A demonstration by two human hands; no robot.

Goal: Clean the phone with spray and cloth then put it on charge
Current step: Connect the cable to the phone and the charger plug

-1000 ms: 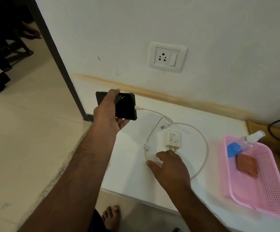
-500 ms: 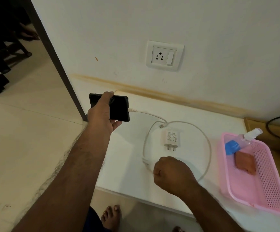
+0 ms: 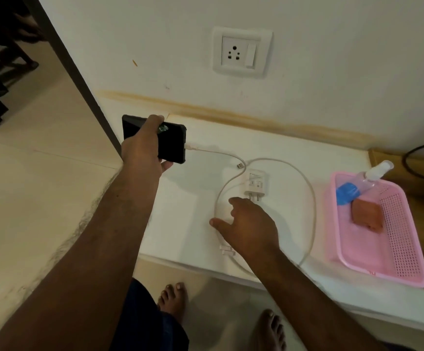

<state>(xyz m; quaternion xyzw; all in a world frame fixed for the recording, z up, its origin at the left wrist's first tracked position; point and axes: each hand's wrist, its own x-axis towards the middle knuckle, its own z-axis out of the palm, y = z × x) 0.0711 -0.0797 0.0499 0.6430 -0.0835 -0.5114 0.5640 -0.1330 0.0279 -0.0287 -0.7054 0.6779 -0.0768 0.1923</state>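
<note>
My left hand (image 3: 144, 150) grips the black phone (image 3: 173, 145) above the left end of the white counter (image 3: 200, 198). A white cable (image 3: 312, 206) is plugged into the phone's right end and loops across the counter. The white charger adapter (image 3: 256, 183) lies flat, pins toward me, and the cable's USB end (image 3: 240, 165) lies loose beside it. My right hand (image 3: 246, 225) hovers just in front of the adapter with fingers spread, holding nothing. The spray bottle (image 3: 368, 179) and a reddish cloth (image 3: 368, 215) lie in the pink basket (image 3: 395, 254).
A wall socket (image 3: 241, 51) with a switch is on the wall above the counter. A dark door frame (image 3: 79, 79) stands at the left. A black cord (image 3: 418, 160) lies on the wooden surface at far right. My bare feet (image 3: 173, 297) are below the counter edge.
My right hand was a closed fist half a second ago; it has now opened and moved up toward the adapter. The left hand holds the phone in nearly the same place.
</note>
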